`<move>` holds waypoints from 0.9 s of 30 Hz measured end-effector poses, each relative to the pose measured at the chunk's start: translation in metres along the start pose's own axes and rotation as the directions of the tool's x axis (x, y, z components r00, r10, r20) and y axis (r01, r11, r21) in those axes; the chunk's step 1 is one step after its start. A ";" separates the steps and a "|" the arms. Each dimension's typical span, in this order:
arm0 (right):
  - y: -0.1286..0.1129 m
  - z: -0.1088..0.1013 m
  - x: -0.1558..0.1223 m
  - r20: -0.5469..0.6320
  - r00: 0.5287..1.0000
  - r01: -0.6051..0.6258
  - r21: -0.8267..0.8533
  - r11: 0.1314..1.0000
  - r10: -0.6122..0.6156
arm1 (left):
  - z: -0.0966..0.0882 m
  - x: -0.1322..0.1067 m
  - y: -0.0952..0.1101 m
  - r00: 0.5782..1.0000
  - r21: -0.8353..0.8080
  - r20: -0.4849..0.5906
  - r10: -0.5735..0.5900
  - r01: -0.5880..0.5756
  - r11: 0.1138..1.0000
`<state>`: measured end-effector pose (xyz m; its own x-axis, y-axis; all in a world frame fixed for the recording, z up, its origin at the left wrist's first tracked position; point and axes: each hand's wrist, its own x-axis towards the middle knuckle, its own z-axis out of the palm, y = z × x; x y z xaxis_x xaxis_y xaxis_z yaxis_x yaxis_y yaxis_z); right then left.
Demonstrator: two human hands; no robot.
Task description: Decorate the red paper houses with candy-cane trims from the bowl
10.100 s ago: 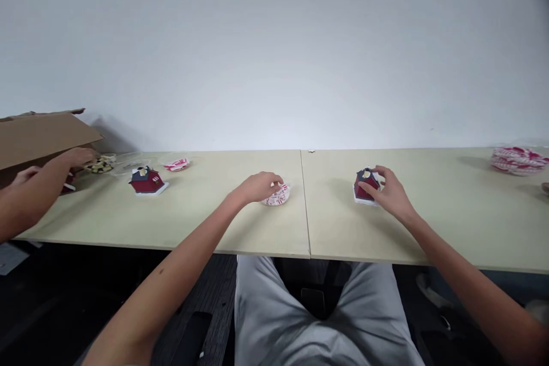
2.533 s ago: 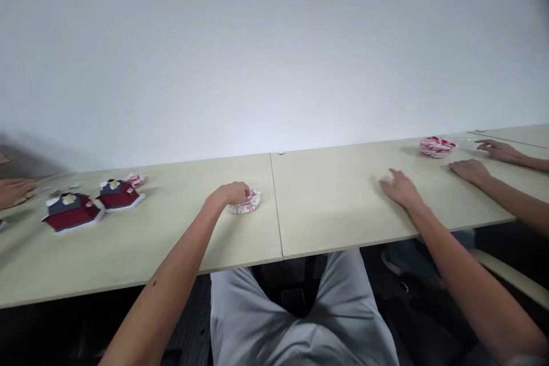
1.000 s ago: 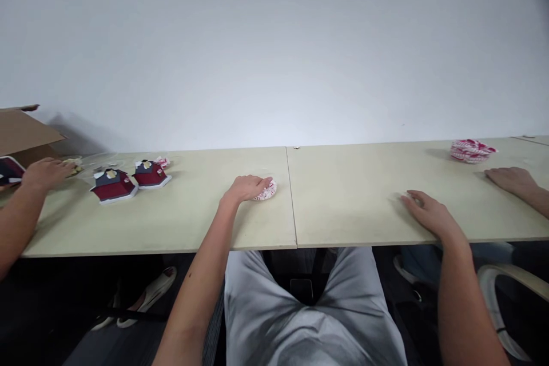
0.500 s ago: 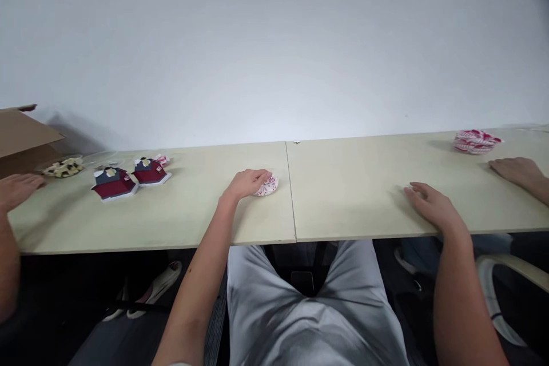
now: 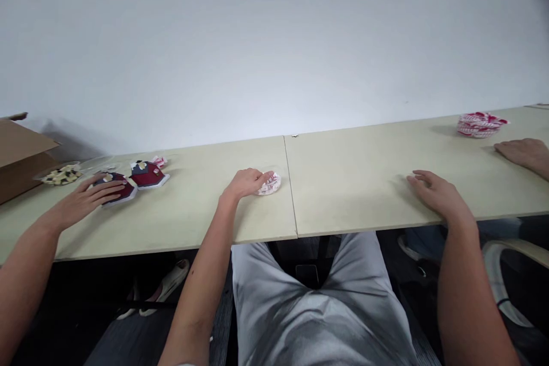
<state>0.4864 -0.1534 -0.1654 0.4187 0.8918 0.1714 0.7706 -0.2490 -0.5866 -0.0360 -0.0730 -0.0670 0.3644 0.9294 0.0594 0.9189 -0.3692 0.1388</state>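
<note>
My left hand (image 5: 245, 183) lies closed over the edge of a small round pack of white and pink pieces (image 5: 271, 184), just left of the table seam. Its fingers cover part of the pack, which seems to have clear plastic around it. To the right of the seam, my right hand (image 5: 432, 187) rests low over the tabletop with fingers curled. A tiny whitish spot shows at those fingertips, too small to name.
A co-worker's hand (image 5: 92, 197) covers one small red house model (image 5: 124, 190); another house (image 5: 148, 175) stands beside it. Far left are cream-and-black pieces (image 5: 63, 175) and a cardboard box (image 5: 23, 154). At right, another person's hand (image 5: 524, 153) lies near a red-and-white bundle (image 5: 480, 124).
The co-worker's hand at left has moved right onto the nearer house model. My own hands stay nearly in place, and the view has tilted slightly.
</note>
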 end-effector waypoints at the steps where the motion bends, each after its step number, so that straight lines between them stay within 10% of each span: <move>1: 0.001 0.000 0.000 -0.001 1.000 -0.001 0.001 1.000 0.001 | 0.000 0.000 0.000 1.000 0.000 -0.006 0.004 -0.004 1.000; 8: 0.004 0.001 0.003 0.002 1.000 0.013 -0.016 1.000 -0.013 | -0.001 -0.005 0.004 0.982 -0.064 -0.120 0.145 -0.153 0.986; 27: 0.003 0.001 0.002 0.007 1.000 0.004 -0.023 1.000 -0.004 | -0.003 -0.003 0.005 0.994 -0.015 0.022 0.112 -0.111 0.994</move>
<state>0.4892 -0.1516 -0.1681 0.4124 0.8954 0.1681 0.7829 -0.2540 -0.5679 -0.0327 -0.0773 -0.0634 0.4679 0.8822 0.0531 0.8703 -0.4704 0.1460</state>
